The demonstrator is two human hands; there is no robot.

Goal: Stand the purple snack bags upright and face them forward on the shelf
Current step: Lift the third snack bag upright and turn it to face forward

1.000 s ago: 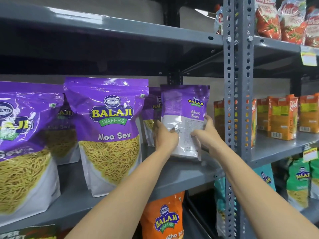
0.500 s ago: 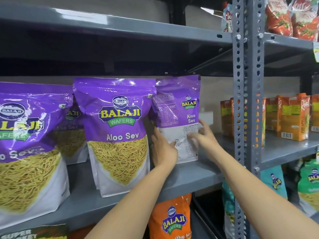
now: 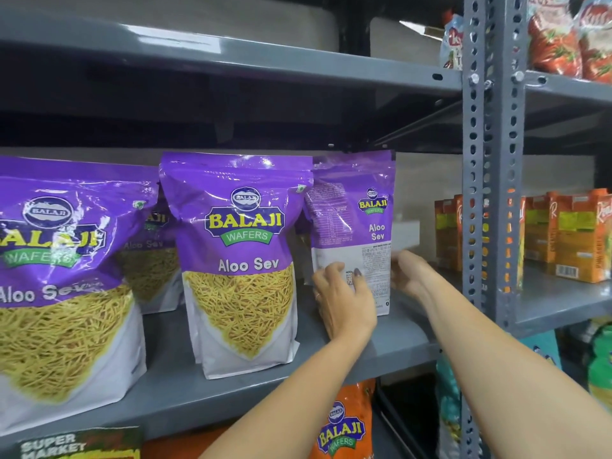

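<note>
The rear bag (image 3: 352, 226) is seen upright at the right end of the shelf (image 3: 397, 339), its long axis vertical, but its back panel of small print is turned outward, while the front bag (image 3: 245, 260) just to its left is faced forward. The bag is bracketed low down by both hands: the left hand (image 3: 344, 303) is laid spread against its lower left face, and the right hand (image 3: 409, 273) is held open just beside its right edge, contact there not being clear. Neither hand is closed on it. A half turn about the vertical axis is judged to be needed, the left hand being nearer
</note>
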